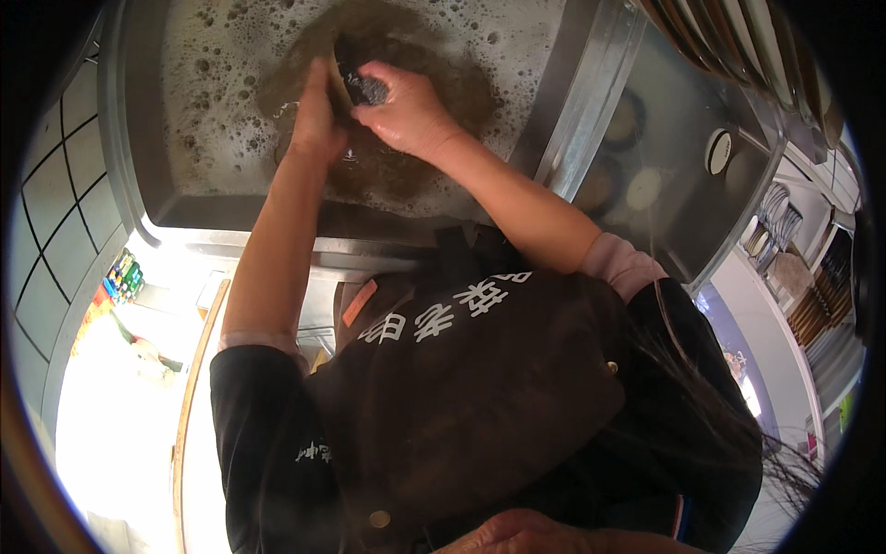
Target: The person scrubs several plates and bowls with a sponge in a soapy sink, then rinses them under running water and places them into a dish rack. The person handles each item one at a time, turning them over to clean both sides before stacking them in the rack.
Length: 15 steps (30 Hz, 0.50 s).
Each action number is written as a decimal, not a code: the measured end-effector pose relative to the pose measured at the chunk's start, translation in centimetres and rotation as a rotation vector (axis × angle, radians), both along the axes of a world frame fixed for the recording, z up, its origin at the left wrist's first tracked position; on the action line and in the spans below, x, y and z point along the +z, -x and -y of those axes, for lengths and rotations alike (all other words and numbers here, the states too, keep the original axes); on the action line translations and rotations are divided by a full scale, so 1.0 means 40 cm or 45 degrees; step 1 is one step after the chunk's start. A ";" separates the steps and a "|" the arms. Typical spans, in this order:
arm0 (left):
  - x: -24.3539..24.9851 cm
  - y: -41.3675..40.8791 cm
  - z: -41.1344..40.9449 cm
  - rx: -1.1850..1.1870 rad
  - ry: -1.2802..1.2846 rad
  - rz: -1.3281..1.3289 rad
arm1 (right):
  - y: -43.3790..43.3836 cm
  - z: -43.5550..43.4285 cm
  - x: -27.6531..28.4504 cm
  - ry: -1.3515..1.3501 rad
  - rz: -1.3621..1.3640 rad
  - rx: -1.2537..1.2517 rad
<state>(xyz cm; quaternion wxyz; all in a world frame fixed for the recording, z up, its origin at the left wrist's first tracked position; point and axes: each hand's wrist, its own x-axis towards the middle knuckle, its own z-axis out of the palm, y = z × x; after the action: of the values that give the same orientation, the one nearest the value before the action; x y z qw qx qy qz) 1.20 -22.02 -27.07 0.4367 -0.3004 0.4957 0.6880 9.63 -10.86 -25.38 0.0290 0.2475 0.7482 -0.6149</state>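
Observation:
A sink basin [228,212] of stainless steel lies before me, filled with murky, foamy water [208,90]. My left hand [317,114] holds a dark dish [346,59] with a pale rim, tilted on its edge at the water's surface. The fingers lie flat along its outer side. Inside the dish, my right hand [408,104] grips a grey scrubber [374,90] that looks like steel wool and presses it to the surface. The lower part of the dish is hidden by the hands and the brown water.
To the right, a second basin [699,228] holds cloudy water with several round dishes [644,188] under it. A white oval piece [718,151] bearing writing is there too. Stacked dishes [754,55] rise at upper right. Shelved bowls [779,215] stand farther right; a tiled wall [66,152] borders the left.

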 end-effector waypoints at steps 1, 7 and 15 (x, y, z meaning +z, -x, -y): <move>0.001 -0.006 0.001 -0.136 0.093 -0.117 | -0.001 0.008 -0.011 -0.108 -0.012 0.062; -0.004 -0.007 0.015 -0.364 0.267 -0.247 | -0.017 0.050 -0.048 -0.470 -0.099 0.309; 0.019 0.039 0.016 -0.454 0.301 -0.036 | -0.047 -0.018 -0.049 -1.132 0.115 0.688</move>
<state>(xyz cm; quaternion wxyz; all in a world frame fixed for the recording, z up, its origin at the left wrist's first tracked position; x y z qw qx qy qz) -0.36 -22.65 -26.32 0.5063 -0.2476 0.6243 0.5410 11.50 -10.13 -27.35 0.1109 0.0602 0.9722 -0.1972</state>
